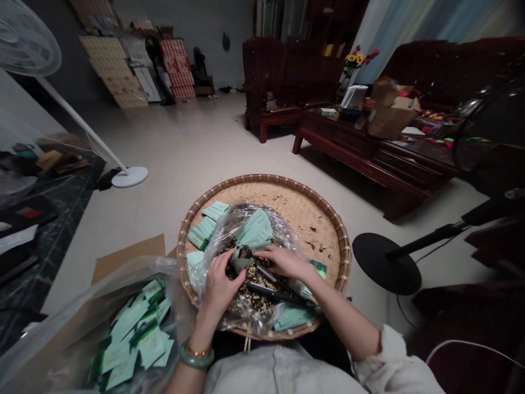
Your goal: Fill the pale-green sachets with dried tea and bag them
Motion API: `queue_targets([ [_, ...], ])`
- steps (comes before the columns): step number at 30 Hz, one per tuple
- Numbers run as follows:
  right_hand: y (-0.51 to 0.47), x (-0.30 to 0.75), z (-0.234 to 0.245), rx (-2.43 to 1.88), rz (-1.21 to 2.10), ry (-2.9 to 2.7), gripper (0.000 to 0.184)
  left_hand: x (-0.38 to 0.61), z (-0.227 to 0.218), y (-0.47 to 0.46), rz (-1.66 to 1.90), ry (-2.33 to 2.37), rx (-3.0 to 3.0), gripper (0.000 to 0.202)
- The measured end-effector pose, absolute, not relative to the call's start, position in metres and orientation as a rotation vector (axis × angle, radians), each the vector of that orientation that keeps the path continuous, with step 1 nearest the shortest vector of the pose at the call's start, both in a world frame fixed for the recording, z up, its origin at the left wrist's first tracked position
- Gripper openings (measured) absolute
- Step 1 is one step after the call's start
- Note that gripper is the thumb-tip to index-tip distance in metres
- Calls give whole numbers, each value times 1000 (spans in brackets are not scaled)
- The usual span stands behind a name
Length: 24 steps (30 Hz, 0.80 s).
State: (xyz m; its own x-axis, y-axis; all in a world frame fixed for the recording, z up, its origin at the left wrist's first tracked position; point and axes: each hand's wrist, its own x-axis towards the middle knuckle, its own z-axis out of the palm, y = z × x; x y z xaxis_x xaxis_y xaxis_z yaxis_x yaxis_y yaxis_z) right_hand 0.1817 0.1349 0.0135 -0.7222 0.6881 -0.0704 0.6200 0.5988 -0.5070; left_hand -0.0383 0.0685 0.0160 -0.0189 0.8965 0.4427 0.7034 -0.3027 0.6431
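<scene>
The left grip [218, 287] is closed, with the fingers curled around a crumpled mint-green paper packet [241, 258]. The right grip [285, 261] is laid over the same packet, with the fingers extended and pressed together; no pinch is shown. The packet is positioned between both grips, directly above a heap of dried brown and cream plant matter [256, 282]. This heap is contained in a clear plastic bag [219, 232], which rests on a round woven bamboo tray [266, 178].

Two slender black objects [274, 294] are lying just below the right grip; their type cannot be determined. Flat mint-green packets with dark green edges [207, 231] are stacked beside the plastic bag on the tray. A second clear plastic bag [123, 284], filled with similar loose packets [135, 334], is located at the lower left, over a sheet of brown cardboard [127, 257]. A green jade bangle [196, 357] is worn on the left wrist.

Part of the crumpled packet is hidden by the fingers. Any printing on the packets is too small to be read, and the bag's contents are partly obscured by the film.
</scene>
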Motion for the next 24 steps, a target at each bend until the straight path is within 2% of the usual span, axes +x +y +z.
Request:
queue_targets([
  [6, 144, 181, 14, -1024, 877, -2627, 29, -38, 15, 69, 1203, 1701, 2056, 41],
  [11, 146, 180, 10, -1050, 1054, -2447, 11, -38, 16, 69, 1205, 1704, 2054, 41],
  [16, 147, 185, 2, -1238, 1300, -2118, 4, -40, 15, 69, 1216, 1691, 2026, 40],
  [24, 141, 199, 24, -1299, 1540, -1578, 22, -37, 15, 70, 1201, 1688, 2033, 41],
])
